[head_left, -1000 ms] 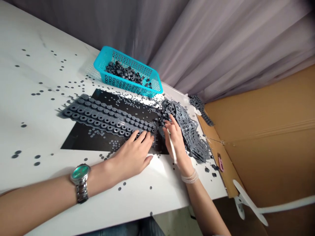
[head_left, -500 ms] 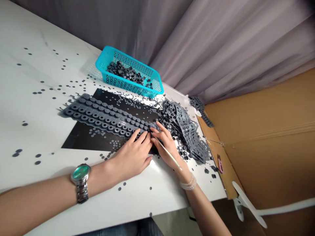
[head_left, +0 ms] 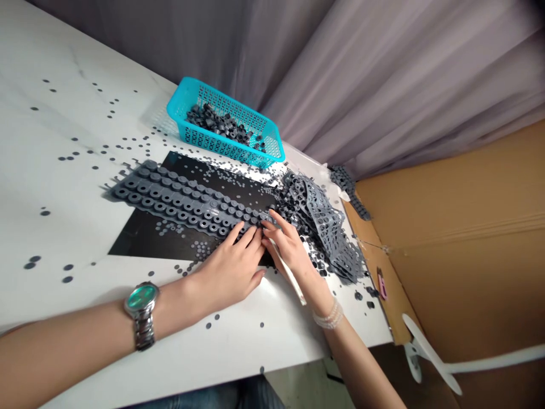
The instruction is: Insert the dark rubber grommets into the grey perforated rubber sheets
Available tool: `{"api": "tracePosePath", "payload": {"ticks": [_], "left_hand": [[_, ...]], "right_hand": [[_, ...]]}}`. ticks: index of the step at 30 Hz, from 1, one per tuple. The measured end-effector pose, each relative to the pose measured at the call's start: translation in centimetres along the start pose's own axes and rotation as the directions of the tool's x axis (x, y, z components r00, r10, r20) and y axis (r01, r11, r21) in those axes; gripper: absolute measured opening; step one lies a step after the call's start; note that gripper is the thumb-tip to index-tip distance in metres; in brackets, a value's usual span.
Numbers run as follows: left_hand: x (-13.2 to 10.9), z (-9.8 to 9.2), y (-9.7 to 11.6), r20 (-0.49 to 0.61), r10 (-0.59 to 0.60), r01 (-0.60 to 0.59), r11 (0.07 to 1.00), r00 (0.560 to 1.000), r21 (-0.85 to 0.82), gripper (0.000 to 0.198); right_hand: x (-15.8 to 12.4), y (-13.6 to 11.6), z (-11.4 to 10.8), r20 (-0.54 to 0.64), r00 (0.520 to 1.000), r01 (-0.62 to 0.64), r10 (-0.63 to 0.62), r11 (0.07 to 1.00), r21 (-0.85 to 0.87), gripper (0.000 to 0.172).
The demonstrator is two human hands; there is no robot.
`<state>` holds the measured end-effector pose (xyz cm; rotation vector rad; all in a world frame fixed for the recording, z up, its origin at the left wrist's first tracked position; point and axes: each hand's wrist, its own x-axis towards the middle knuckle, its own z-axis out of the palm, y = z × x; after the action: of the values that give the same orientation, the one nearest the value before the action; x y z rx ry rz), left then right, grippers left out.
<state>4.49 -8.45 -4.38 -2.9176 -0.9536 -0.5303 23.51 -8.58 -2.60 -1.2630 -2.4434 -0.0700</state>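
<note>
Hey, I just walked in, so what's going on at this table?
Someone's left hand rests on the right end of a gray studded sheet, which lies partly on a black mat. The right hand holds a thin white stick, its fingertips close to the left hand's. Beyond the sheet stands a blue basket of dark parts; small discs are scattered around.

Grey sheet [head_left: 193, 200] lying across black mat [head_left: 140, 238], left end jutting past mat's edge, right end reaching under left hand [head_left: 234, 262]; round studs [head_left: 176, 186] lining it in rows, nearer ones showing open centres, thin prongs [head_left: 117, 180] sticking out at left. White stick [head_left: 289, 275] slanting in right hand [head_left: 294, 249], upper end being hidden.
</note>
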Motion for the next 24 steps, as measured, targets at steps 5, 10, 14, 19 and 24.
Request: {"api": "tracePosePath", "payload": {"ticks": [5,10,14,19,24], "left_hand": [[0.1,-0.4,0.0,0.03,-0.006,0.007,1.0,1.0,-0.016,0.059],[0.1,-0.6,0.0,0.042,-0.008,0.009,0.999,0.999,-0.034,0.06],[0.0,-0.5,0.1,0.036,-0.016,0.017,0.999,0.999,-0.03,0.06],[-0.1,-0.5,0.1,0.038,-0.02,0.021,1.0,0.999,-0.017,0.061],[-0.1,-0.6,0.1,0.037,-0.018,0.019,1.0,0.999,-0.02,0.06]], "right_hand": [[0.0,1.5,0.3,-0.02,1.0,-0.014,0.013,0.999,-0.04,0.019],[-0.3,2.5,-0.4,-0.156,0.936,-0.307,0.315,0.949,0.071,0.027],[-0.7,1.5,-0.9,-0.072,0.942,-0.317,0.327,0.94,0.125,0.029],[-0.6,0.7,-0.5,-0.03,0.958,-0.276,0.285,0.946,0.167,0.02],[-0.5,0.9,-0.3,-0.028,0.968,-0.242,0.249,0.96,0.143,0.017]]}}
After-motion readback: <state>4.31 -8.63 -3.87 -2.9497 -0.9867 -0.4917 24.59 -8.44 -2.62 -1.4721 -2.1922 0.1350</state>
